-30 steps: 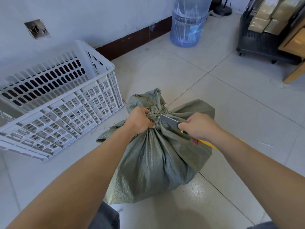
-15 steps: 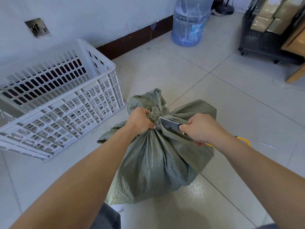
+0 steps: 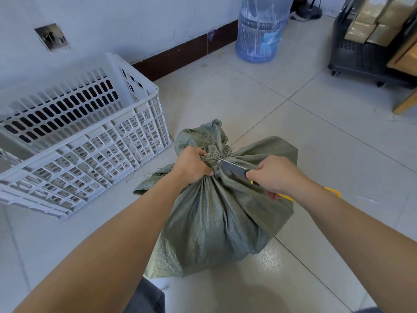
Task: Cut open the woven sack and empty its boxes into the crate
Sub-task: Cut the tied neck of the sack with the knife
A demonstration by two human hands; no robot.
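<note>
Two grips on one green sack, blade at the knot.
Pale tiled floor (image 3: 293, 136) carries everything: the white slatted crate (image 3: 94, 159) stands at the left by the wall, just beside the woven sack (image 3: 216, 222), which sits bulging on the tiles in the middle, its mouth gathered and tied at the top (what is inside cannot be seen). Far back, a black cart (image 3: 356, 53) holds brown cartons at the right, and a blue water bottle (image 3: 259, 35) stands against the skirting. Up close now: the left grip (image 3: 191, 164) is clenched around the sack's bunched neck, the right grip (image 3: 274, 175) is wrapped round the yellow-and-black handle of a utility knife (image 3: 232, 167), and the blade tip touches the pale tie (image 3: 213, 159) at that neck.
</note>
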